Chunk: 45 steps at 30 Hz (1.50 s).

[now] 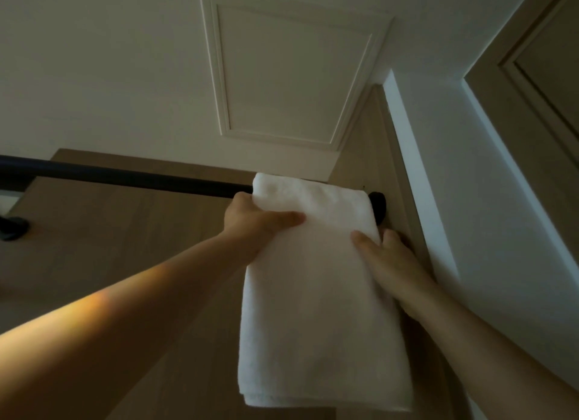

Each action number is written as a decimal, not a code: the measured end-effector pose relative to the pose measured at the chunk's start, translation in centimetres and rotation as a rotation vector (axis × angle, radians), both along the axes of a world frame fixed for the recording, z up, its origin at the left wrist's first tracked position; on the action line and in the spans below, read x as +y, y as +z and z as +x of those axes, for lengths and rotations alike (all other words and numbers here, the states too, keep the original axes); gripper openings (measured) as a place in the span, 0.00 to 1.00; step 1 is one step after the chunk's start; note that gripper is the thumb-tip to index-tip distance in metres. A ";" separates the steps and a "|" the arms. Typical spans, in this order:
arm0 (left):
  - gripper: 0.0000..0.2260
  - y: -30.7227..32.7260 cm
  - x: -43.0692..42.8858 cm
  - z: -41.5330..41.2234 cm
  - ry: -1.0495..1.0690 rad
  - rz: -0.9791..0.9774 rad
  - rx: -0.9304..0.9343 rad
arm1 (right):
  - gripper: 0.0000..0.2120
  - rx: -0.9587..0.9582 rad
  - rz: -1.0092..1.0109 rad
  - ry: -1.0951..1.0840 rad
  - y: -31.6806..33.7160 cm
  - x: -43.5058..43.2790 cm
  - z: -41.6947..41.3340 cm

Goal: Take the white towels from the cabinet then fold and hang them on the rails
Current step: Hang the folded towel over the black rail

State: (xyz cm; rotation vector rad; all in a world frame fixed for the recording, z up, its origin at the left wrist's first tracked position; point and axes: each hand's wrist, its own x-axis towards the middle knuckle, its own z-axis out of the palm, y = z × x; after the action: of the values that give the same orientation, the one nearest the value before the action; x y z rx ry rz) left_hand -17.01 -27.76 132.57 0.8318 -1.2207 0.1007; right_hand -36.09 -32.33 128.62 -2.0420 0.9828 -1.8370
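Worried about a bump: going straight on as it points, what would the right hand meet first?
Probably the dark rail mount just beyond the right hand, though depth is unclear.

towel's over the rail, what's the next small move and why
Probably slide the towel a little left along the rail: it hangs crowded against the right end bracket, bare rail lies leftward, and the left hand and right hand pinch its side edges.
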 end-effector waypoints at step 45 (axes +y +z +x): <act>0.47 4.3 -1.5 1.1 0.944 0.027 -0.580 | 0.15 0.299 -0.455 -0.883 3.8 1.4 -0.3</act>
State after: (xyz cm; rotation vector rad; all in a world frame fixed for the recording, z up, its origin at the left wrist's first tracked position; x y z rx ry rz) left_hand -15.95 -29.28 136.83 1.4060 -1.2536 1.1558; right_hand -36.36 -30.97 132.44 -2.4101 1.9402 -2.3581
